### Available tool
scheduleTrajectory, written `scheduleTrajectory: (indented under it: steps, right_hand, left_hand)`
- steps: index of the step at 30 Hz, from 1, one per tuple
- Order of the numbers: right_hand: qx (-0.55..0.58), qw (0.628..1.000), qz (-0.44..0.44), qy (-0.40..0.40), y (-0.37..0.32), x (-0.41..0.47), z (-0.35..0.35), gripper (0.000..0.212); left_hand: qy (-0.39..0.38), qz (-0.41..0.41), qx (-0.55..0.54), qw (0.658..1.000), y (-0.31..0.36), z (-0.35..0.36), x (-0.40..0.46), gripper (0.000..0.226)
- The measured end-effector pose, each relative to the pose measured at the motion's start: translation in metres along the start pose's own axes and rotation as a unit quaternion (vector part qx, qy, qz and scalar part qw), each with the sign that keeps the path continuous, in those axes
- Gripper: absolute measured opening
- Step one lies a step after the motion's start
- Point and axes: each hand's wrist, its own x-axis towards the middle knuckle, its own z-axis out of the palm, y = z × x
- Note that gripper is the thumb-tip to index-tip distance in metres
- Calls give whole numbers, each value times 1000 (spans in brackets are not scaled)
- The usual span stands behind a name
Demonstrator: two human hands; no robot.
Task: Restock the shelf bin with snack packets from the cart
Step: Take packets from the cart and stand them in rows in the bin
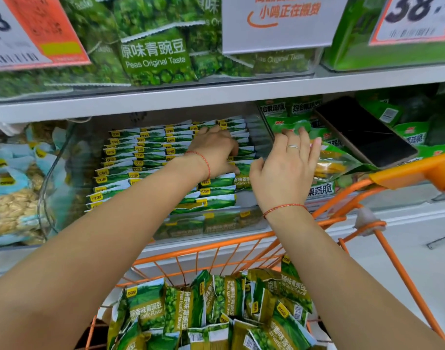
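Note:
The clear shelf bin (216, 224) on the middle shelf holds rows of green-and-white garlic pea packets (150, 150) standing on edge. My left hand (214, 151) reaches into the bin with its fingers curled over the back rows, and its thumb lies against a face-up packet (242, 176) at the right end. My right hand (287, 170), fingers spread and nearly straight, rests against the bin's right clear wall and holds nothing. Below, the orange wire cart (206, 248) carries a heap of the same packets (224, 299).
A black phone (365, 132) lies on the green snack bags (332, 162) in the bin to the right. The cart's orange handle (418, 170) juts in at the right. A bin of pale blue nut packets (11, 205) sits at the left. Pea bags (155, 56) and price signs fill the upper shelf.

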Motion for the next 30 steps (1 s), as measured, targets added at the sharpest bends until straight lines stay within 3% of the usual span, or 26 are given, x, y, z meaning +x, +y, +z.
scheduleTrajectory:
  steps: [7, 12, 15, 18, 20, 21, 23, 25, 27, 30]
  right_hand:
    - [-9, 1000, -1, 0, 1, 0, 2, 38]
    - [4, 1000, 4, -23, 2, 1, 0, 46]
    - [35, 999, 8, -38, 0, 2, -11, 47]
    - [77, 996, -33, -3, -2, -1, -23, 37]
    - [133, 987, -87, 30, -4, -6, -32, 28]
    - [161, 979, -115, 39, -6, -9, -37, 26]
    - [190, 964, -186, 32, -13, -18, -50, 24]
    - [200, 945, -258, 7, -25, -32, -65, 24]
    - [195, 928, -317, -29, -37, -51, -79, 26]
    - [166, 889, -416, -89, -48, -75, -95, 28]
  left_hand:
    - [-17, -33, 3, 999, 5, 2, 8, 50]
    - [107, -17, -106, 989, -10, -19, -28, 32]
    - [202, 77, -105, 971, -4, -34, -79, 12]
    - [244, 180, -89, 949, 11, -42, -150, 15]
    - [192, 204, -83, 956, 19, -40, -196, 15]
    - [120, 186, -81, 972, 23, -36, -215, 18]
    - [-76, 85, -38, 993, 27, -21, -241, 29]
    - [-216, -29, -4, 976, 32, -4, -255, 40]
    - [-244, -98, -9, 965, 42, 11, -261, 46]
    - [-228, -172, -51, 957, 55, 29, -257, 51]
